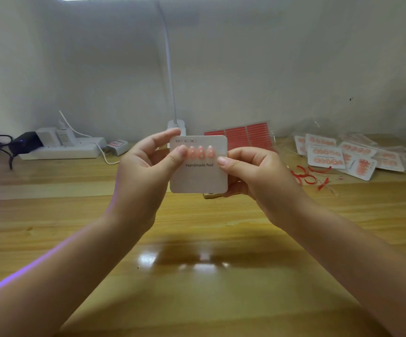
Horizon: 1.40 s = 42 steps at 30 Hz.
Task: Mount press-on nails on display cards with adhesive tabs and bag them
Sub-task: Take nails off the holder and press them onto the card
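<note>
A white display card (pixel 198 178) printed "Handmade Nail" is held upright above the wooden table, between both hands. Three pink press-on nails (pixel 200 152) sit in a row across its upper half. My left hand (pixel 146 171) grips the card's left edge, thumb pressed on the front beside the nails and fingers behind. My right hand (pixel 253 171) pinches the card's right edge, thumb tip on the front. A sheet of red adhesive tabs (pixel 245 136) lies behind the card. Several finished bagged cards (pixel 348 154) are piled at the right.
A white lamp base (pixel 176 126) with its thin stem stands at the wall behind the card. A white power strip (pixel 61 148) with plugs and a black adapter (pixel 25 142) lies at the back left. Peeled red backing strips (pixel 311 176) are scattered right of my right hand.
</note>
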{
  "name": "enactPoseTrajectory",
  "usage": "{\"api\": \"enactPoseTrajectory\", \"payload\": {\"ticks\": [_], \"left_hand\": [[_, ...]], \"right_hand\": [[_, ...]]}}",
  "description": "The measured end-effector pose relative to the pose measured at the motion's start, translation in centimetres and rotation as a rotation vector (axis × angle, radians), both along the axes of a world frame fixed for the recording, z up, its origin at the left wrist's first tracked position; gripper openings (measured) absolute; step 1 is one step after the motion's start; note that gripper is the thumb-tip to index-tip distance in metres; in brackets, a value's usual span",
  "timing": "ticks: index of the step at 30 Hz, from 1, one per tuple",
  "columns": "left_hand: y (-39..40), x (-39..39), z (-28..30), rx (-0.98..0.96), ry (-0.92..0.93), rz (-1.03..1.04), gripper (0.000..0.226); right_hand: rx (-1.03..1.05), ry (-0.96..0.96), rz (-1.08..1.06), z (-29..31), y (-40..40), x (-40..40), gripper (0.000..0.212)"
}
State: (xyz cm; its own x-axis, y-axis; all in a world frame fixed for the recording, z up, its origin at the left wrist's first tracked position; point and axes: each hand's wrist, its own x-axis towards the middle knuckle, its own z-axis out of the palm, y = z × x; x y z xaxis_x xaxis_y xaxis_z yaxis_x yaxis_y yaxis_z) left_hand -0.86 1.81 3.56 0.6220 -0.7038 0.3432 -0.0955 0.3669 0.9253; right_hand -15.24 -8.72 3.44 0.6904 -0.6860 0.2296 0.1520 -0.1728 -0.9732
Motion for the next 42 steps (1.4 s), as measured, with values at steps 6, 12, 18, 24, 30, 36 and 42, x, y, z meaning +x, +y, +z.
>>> {"api": "enactPoseTrajectory", "payload": {"ticks": [6, 12, 18, 24, 30, 36, 42], "left_hand": [[-0.1, -0.3, -0.6, 0.000, -0.005, -0.051, 0.029], [-0.2, -0.6, -1.0, -0.006, -0.073, -0.092, 0.024], [-0.4, -0.6, -1.8, 0.018, -0.065, -0.088, 0.024], [-0.6, -0.1, -2.0, 0.054, -0.067, -0.043, 0.020], [-0.7, -0.3, -2.4, 0.054, -0.099, -0.036, 0.018], [-1.1, 0.4, -3.1, 0.136, -0.215, 0.041, 0.019], [-1.3, 1.4, -4.1, 0.305, -0.333, 0.111, 0.021]], "right_hand": [[0.079, 0.002, 0.083, -0.5, -1.0, -0.1, 0.027], [-0.016, -0.019, 0.029, -1.3, -1.0, 0.3, 0.015], [-0.036, -0.045, -0.054, -2.0, -0.7, 0.4, 0.015], [0.068, -0.067, 0.072, -1.8, -1.0, 0.3, 0.033], [-0.045, -0.034, -0.017, -2.6, -1.2, 0.6, 0.011], [-0.097, 0.038, -0.031, -2.9, -1.2, 0.5, 0.009], [-0.494, 0.372, -0.258, -3.8, -2.1, 0.3, 0.056]]}}
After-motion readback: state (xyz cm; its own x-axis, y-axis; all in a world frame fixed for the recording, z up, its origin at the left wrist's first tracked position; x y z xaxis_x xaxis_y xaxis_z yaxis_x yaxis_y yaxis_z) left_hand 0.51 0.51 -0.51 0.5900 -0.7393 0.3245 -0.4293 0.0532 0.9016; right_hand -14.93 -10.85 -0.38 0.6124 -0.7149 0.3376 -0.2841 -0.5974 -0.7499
